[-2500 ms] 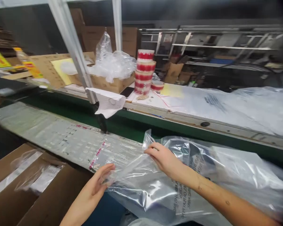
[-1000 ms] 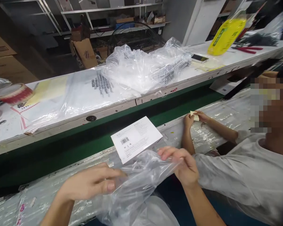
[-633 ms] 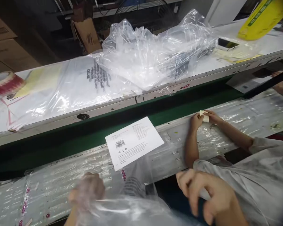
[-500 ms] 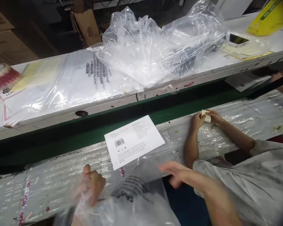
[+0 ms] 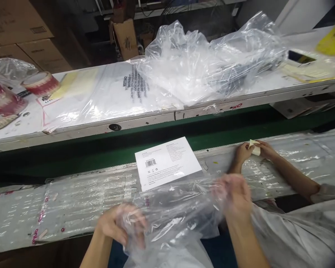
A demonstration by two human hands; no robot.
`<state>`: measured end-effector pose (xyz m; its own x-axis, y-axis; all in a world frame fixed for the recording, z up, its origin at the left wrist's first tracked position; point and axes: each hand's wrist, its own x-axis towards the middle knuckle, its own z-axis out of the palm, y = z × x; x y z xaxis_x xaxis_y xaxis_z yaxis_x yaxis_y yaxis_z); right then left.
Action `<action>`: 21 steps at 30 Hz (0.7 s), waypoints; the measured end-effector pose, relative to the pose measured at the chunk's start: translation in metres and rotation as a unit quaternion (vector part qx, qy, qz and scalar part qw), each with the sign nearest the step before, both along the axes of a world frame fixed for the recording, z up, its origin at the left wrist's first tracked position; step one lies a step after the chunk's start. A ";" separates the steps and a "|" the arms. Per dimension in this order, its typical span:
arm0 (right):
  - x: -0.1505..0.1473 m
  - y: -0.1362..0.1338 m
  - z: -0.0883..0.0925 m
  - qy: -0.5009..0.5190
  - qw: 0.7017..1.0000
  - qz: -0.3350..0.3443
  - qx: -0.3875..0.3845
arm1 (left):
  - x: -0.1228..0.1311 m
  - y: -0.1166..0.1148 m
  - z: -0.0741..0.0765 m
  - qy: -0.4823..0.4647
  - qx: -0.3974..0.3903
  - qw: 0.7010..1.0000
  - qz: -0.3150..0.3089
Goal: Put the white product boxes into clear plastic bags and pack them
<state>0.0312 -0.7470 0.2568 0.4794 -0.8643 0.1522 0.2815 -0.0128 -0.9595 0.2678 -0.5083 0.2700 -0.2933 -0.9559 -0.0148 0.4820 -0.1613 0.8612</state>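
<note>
A clear plastic bag [image 5: 173, 223] is stretched between my two hands, low in the view. At its left side my left hand [image 5: 124, 225] is curled, with film over the fingers. My right hand [image 5: 236, 195] grips the other side near the mouth, its fingers bent and smeared by motion. Just beyond the bag lies a white printed panel [image 5: 167, 163] with a barcode; whether it is a card or a flat box I cannot tell. It rests on the film-covered ledge [image 5: 89, 204], its far edge over the green belt.
Beyond the green belt [image 5: 100, 160], a white shelf [image 5: 80, 128] holds crumpled plastic bags [image 5: 190, 63], tape rolls [image 5: 40, 83] and a phone-like dark panel [image 5: 301, 57]. To my right, a co-worker's hands [image 5: 252, 150] hold a small pale-yellow pad. Cardboard boxes [image 5: 44, 52] stand back left.
My right hand has gone from free and outstretched to gripping the bag's right side. My left hand has shifted right and lower, and the bag is now spread between both hands. The view has turned left.
</note>
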 end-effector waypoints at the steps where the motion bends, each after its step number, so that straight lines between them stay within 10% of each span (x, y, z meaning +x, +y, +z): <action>1: 0.013 -0.009 -0.004 0.004 0.999 -0.051 -0.004 | -0.005 -0.003 -0.001 -0.040 0.009 0.999 -0.018; 3: 0.040 -0.034 -0.008 0.046 0.996 -0.082 -0.005 | -0.012 -0.012 0.001 -0.109 0.018 0.993 0.046; 5: 0.065 -0.061 -0.007 0.105 0.994 -0.022 0.002 | -0.015 -0.023 0.004 -0.104 0.023 0.963 0.247; 9: 0.105 -0.101 0.002 0.178 0.974 0.136 0.013 | -0.002 -0.052 0.009 0.075 0.114 0.805 0.578; 15: 0.135 -0.113 0.001 0.180 0.966 0.162 0.089 | 0.038 -0.084 0.013 0.251 0.179 0.742 0.595; 21: 0.149 -0.116 0.001 0.178 0.959 0.170 0.137 | 0.065 -0.099 0.018 0.167 0.188 0.788 0.561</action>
<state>0.1800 -0.8631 0.2582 0.7205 -0.6325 -0.2844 -0.1211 0.2891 -0.9496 0.3333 -0.6069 0.2881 0.6869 -0.5622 -0.4606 0.6927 0.3144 0.6491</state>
